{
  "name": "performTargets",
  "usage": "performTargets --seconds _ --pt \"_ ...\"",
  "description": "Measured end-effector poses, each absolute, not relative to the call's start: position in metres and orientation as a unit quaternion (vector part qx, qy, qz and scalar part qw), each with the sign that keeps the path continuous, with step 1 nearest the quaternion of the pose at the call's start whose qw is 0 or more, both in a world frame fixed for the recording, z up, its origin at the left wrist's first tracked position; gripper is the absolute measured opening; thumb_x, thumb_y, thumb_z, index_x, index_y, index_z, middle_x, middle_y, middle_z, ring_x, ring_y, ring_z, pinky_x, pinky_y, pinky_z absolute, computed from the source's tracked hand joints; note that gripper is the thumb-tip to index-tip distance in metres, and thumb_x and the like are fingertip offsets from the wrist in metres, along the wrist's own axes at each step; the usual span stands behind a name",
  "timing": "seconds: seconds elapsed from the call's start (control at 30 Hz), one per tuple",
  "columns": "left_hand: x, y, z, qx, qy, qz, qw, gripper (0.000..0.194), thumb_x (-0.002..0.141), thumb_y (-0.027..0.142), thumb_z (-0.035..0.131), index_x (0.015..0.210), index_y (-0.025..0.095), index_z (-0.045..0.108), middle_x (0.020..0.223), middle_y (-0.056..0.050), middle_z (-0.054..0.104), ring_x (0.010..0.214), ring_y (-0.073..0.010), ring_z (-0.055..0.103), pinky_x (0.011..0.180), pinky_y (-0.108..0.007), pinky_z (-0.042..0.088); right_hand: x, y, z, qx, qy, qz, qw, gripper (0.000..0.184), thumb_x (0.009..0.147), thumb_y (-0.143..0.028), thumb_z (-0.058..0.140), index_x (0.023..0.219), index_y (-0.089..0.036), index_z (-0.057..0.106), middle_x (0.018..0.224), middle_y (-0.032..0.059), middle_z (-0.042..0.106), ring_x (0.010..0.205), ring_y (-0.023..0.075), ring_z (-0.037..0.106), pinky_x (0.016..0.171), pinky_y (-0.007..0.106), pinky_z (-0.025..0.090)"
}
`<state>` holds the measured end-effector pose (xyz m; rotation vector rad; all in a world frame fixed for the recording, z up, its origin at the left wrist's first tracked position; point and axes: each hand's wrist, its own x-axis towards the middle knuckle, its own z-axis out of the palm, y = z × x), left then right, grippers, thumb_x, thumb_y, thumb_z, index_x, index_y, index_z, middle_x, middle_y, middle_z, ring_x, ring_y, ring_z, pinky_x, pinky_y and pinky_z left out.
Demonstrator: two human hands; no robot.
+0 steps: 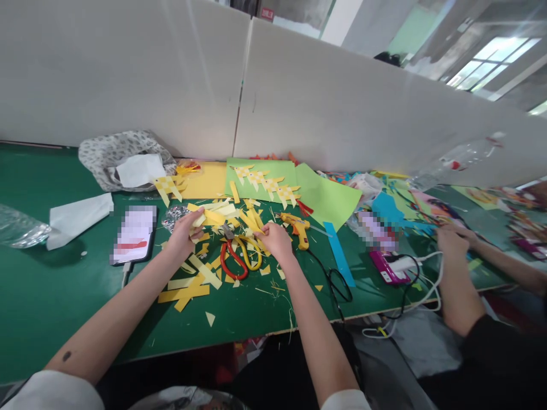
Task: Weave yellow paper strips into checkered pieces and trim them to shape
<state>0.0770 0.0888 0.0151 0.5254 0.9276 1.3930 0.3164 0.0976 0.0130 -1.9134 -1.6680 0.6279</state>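
Observation:
My left hand (184, 232) pinches yellow paper strips (216, 215) at the left of a loose heap. Between the closed fingers of my right hand (277, 240) are more yellow paper strips (252, 221). Scissors (233, 259) with one red and one yellow handle loop lie between my hands, among pale and yellow paper scraps (188, 292). Just right of my right hand rests a yellow glue gun (300, 228) with a black cord. Behind the heap, woven yellow-and-white paper fish (269, 185) lie in a row on a green sheet (233, 171).
A charging phone (135, 230) and a patterned cloth bag (102, 159) are at the left. To the right lie a blue strip (339, 253), a magenta power strip (387, 267) with cables, and a plastic bottle (457, 162). A co-worker's hands (453, 239) are farther right. A pale partition (320, 108) stands behind.

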Motion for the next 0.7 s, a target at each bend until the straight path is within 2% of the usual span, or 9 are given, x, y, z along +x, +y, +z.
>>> performTargets --seconds 0.17,0.3,0.37,0.47,0.57,0.7 --pt "0.076 0.089 0.016 0.228 0.414 0.613 0.633 0.027 0.063 0.03 0.077 0.066 0.014 0.055 0.057 0.007 0.04 0.039 -0.0012 0.032 0.032 -0.015 0.022 0.324 0.1 0.024 -0.678 -0.583 0.298 0.334 0.02 0.069 -0.037 0.067 0.075 -0.02 0.06 0.079 0.0036 0.066 0.079 0.02 0.062 0.073 0.034 0.047" --pt "0.078 0.088 0.018 0.24 0.436 0.609 0.618 0.03 0.063 0.031 0.077 0.062 0.015 0.053 0.054 0.007 0.038 0.039 -0.0018 0.031 0.033 -0.016 0.021 0.327 0.099 0.034 -0.634 -0.539 0.39 0.395 0.035 0.074 -0.042 0.06 0.099 -0.019 0.057 0.085 0.0042 0.067 0.072 0.0163 0.064 0.065 0.031 0.052" --pt "0.079 0.087 0.018 0.247 0.442 0.607 0.612 0.031 0.063 0.031 0.077 0.059 0.015 0.051 0.051 0.007 0.036 0.038 -0.0021 0.029 0.033 -0.016 0.021 0.327 0.097 0.038 -0.614 -0.523 0.42 0.416 0.043 0.073 -0.042 0.062 0.109 -0.02 0.054 0.085 0.0021 0.065 0.071 0.0143 0.064 0.066 0.029 0.053" --pt "0.08 0.086 0.018 0.25 0.448 0.605 0.609 0.033 0.063 0.032 0.077 0.056 0.015 0.05 0.048 0.008 0.035 0.038 -0.0023 0.028 0.034 -0.016 0.021 0.329 0.095 0.041 -0.54 -0.505 0.497 0.454 0.05 0.067 -0.039 0.068 0.113 -0.024 0.054 0.079 -0.0022 0.061 0.07 0.0122 0.062 0.068 0.028 0.053" --pt "0.08 0.085 0.019 0.247 0.451 0.604 0.609 0.032 0.062 0.033 0.078 0.057 0.016 0.051 0.047 0.008 0.035 0.037 -0.0027 0.029 0.034 -0.017 0.021 0.334 0.095 0.043 -0.49 -0.532 0.54 0.43 0.054 0.065 -0.036 0.071 0.115 -0.028 0.055 0.075 -0.0033 0.059 0.069 0.0129 0.06 0.068 0.03 0.053" --pt "0.077 0.086 0.026 0.24 0.455 0.616 0.596 0.032 0.06 0.034 0.078 0.058 0.016 0.051 0.05 0.007 0.037 0.039 -0.0032 0.032 0.035 -0.018 0.021 0.341 0.092 0.052 -0.546 -0.581 0.48 0.367 0.054 0.06 -0.028 0.075 0.112 -0.024 0.059 0.066 -0.0035 0.059 0.065 0.0133 0.058 0.068 0.031 0.05"
